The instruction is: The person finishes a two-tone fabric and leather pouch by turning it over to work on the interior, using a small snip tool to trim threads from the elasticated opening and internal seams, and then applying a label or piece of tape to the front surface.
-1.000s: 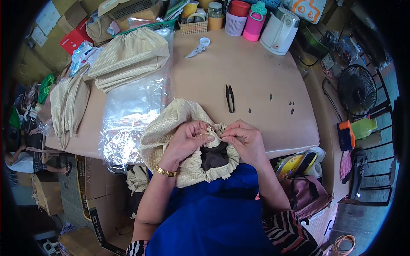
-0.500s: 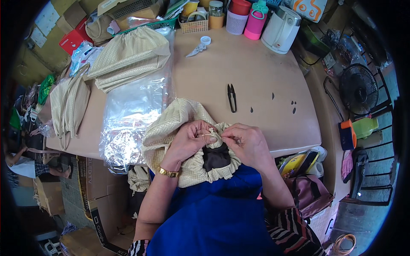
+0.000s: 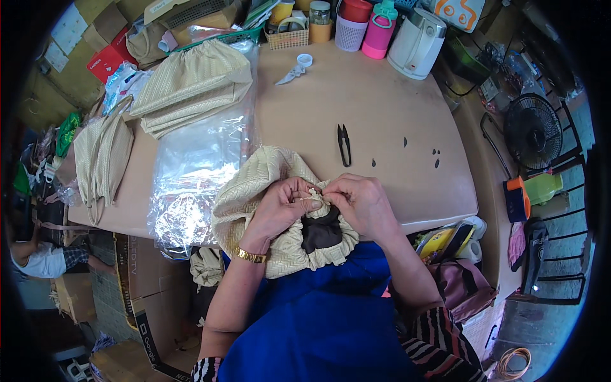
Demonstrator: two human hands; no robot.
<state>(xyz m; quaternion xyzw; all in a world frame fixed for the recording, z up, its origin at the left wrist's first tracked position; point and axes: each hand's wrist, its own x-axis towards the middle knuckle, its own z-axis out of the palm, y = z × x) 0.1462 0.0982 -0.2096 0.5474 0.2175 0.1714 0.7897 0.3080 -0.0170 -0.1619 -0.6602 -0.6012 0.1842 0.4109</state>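
A cream drawstring bag (image 3: 264,172) with a woven pattern rests across my lap and the table's near edge. Its gathered mouth faces up and shows a dark brown lining (image 3: 321,233). My left hand (image 3: 280,207) is closed on the ruffled rim, thumb and fingers pinching a fold of it and what looks like a thin cream cord. Right beside it, my right hand (image 3: 359,202) is closed in a pinch at the same spot of the rim; the small piece between its fingertips is mostly hidden. Black thread snips (image 3: 344,146) lie on the table beyond my hands.
Clear plastic sheets (image 3: 197,165) lie left of the bag, with another cream bag (image 3: 194,79) on them. One more cream bag (image 3: 105,159) sits at the left edge. A white kettle (image 3: 417,44) and a pink bottle (image 3: 379,32) stand at the back. A person (image 3: 48,258) is at far left.
My right hand has moved slightly left, its fingertips now closer to my left hand at the rim. The person at far left has shifted. My left hand keeps its grip.
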